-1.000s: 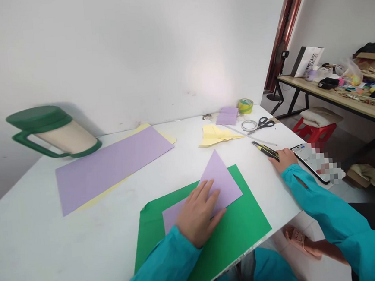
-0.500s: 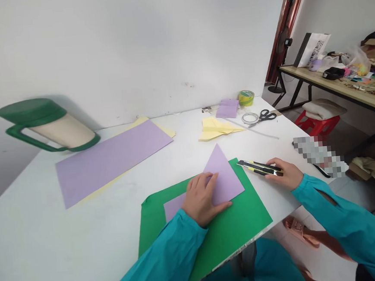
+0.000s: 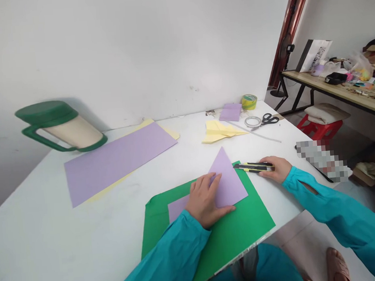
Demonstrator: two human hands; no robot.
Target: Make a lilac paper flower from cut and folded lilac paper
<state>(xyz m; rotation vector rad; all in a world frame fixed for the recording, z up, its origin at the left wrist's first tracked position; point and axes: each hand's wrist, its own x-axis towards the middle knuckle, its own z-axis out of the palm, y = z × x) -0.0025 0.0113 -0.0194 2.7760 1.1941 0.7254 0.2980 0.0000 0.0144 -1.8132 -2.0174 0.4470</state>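
Note:
My left hand (image 3: pixel 207 199) lies flat, fingers stretched out, on a small purple sheet (image 3: pixel 229 181) that rests on a green sheet (image 3: pixel 243 227) at the table's front edge. My right hand (image 3: pixel 277 169) grips a black and yellow utility knife (image 3: pixel 252 167), whose tip reaches the green sheet's right corner, close to the purple sheet. Both arms wear teal sleeves.
A large purple sheet (image 3: pixel 117 159) over a yellow one lies at the left, with a green-lidded jug (image 3: pixel 63 127) behind it. At the back right are a folded yellow paper (image 3: pixel 221 131), a small purple piece (image 3: pixel 230 112), tape rolls (image 3: pixel 249 102), scissors (image 3: pixel 270 119) and a phone (image 3: pixel 322 160).
My right hand picked up the utility knife from near the phone and carried it left to the green sheet's edge. My left hand stayed on the purple sheet.

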